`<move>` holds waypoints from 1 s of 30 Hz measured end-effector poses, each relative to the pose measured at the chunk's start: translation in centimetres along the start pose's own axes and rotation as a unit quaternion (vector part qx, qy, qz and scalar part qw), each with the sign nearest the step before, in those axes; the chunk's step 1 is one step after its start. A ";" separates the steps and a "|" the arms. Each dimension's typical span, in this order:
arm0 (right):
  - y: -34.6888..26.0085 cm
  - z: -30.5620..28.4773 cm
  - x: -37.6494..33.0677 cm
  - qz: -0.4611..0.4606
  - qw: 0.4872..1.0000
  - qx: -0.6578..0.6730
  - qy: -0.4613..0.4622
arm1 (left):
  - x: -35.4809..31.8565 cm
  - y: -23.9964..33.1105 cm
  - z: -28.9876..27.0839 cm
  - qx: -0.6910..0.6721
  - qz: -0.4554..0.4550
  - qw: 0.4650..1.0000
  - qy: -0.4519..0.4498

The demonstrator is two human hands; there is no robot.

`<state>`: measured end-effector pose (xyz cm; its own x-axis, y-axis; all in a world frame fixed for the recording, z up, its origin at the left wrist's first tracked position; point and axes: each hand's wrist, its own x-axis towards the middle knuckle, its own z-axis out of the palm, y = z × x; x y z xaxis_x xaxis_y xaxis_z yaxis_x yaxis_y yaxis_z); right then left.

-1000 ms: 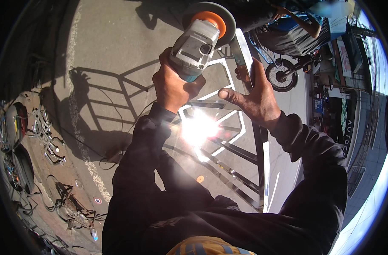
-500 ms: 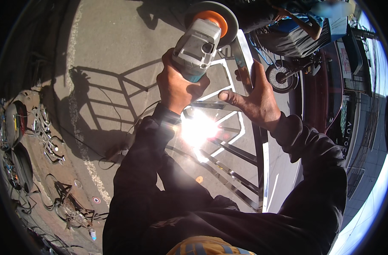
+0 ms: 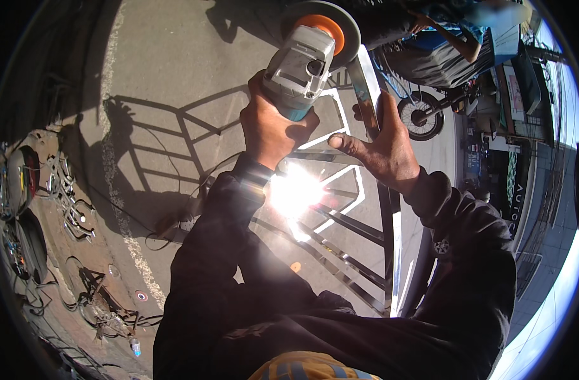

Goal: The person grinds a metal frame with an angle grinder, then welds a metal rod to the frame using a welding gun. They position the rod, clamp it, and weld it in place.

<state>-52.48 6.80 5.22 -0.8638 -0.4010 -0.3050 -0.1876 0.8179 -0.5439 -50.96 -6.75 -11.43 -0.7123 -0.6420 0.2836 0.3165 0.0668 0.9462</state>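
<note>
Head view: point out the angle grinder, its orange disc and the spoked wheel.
Angle grinder (image 3: pixel 299 68): head view, on its grey housing.
Orange disc (image 3: pixel 328 26): head view, on its exposed face.
Spoked wheel (image 3: pixel 419 116): head view, at its hub.

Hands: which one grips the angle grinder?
The left hand, wrapped around the angle grinder; the right hand is at the metal frame, thumb spread away.

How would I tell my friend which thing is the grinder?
Start at the big shiny metal frame and follow its long right bar toward the top. Just left of it, the left hand holds the grey grinder. Unlike the spoked motorcycle wheel nearby, its round grey disc has a bright orange centre.
</note>
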 end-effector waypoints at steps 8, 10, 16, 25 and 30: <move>0.7 0.3 0.3 -0.077 0.994 -0.064 0.051 | -0.2 0.1 -0.2 -0.006 -0.021 1.000 -0.016; 1.1 0.4 0.5 -0.106 0.987 -0.098 0.071 | -0.3 0.0 -0.3 0.010 -0.028 0.999 -0.017; 1.4 0.4 0.4 -0.069 0.988 -0.120 0.069 | -0.8 -0.3 -1.3 0.011 -0.034 0.999 -0.041; 1.3 0.4 0.1 -0.037 0.998 -0.014 0.057 | -1.2 0.4 -2.7 -0.058 -0.115 0.987 -0.094; 1.2 0.3 0.1 -0.038 0.997 -0.015 0.064 | -0.5 1.1 -2.4 -0.053 -0.075 0.992 -0.082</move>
<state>-52.63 7.63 4.27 -0.8989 -0.4077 -0.1603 -0.2668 0.7997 -0.5378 -48.75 -8.14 -10.88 -0.8455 -0.5059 0.1708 0.2573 -0.1057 0.9605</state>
